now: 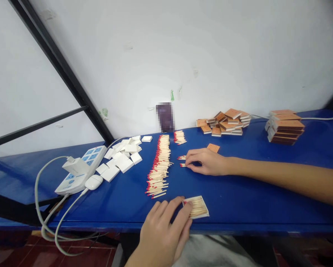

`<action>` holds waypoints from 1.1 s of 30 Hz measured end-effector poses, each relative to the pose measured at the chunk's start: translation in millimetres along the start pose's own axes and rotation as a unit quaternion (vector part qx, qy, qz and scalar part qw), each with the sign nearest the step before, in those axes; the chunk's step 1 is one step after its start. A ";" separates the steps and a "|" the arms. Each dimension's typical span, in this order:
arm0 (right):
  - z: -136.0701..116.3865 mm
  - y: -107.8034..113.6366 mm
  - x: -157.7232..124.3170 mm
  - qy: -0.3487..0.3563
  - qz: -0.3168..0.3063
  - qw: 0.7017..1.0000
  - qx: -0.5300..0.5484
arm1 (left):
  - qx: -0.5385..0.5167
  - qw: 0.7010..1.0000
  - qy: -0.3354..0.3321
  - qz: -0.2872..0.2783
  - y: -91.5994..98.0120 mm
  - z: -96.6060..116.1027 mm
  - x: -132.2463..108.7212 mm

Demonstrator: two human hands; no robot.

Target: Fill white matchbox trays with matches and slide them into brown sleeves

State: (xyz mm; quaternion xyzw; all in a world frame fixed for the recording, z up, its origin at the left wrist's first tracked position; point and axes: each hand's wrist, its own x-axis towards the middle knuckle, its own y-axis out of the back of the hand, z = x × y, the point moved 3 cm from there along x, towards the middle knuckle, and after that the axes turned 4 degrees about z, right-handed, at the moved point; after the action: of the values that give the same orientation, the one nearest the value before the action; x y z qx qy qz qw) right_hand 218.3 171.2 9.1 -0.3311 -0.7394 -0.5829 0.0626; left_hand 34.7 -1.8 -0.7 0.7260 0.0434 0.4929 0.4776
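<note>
My left hand (165, 228) is closed on the left end of an open white matchbox tray (206, 212) near the table's front edge. Several matchsticks (198, 208) lie side by side in the tray. Farther back, my right hand (208, 162) pinches a red-tipped match (182, 165) between thumb and fingertips, low over the table. More red match heads (180, 158) show just beside its index finger. A long row of loose matches (159, 167), red heads to the left, lies left of my right hand, and a smaller bunch (179, 137) lies behind.
White matchbox trays (124, 155) are heaped at the left, beside a power strip (84, 168) with cables. Orange matchbox sleeves (227, 122) are piled at the wall, and one sleeve (213, 147) lies behind my right hand. Stacked matchboxes (285, 127) stand at the right on the blue table (255, 200).
</note>
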 end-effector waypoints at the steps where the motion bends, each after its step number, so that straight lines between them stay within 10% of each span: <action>1: -0.3 0.3 0.1 0.000 0.000 1.000 0.005 | 0.000 1.000 -0.003 0.000 -0.2 0.2 -0.1; 33: -4.7 1.5 1.2 -0.023 -0.005 0.999 -0.044 | -0.004 1.000 0.001 -0.005 0.6 -1.0 -0.4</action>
State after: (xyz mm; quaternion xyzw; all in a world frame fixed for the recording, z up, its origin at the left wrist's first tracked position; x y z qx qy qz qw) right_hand 216.8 167.5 12.4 -0.3430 -0.7162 -0.6072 0.0280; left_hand 33.6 -1.6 -0.5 0.7229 0.0457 0.4915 0.4835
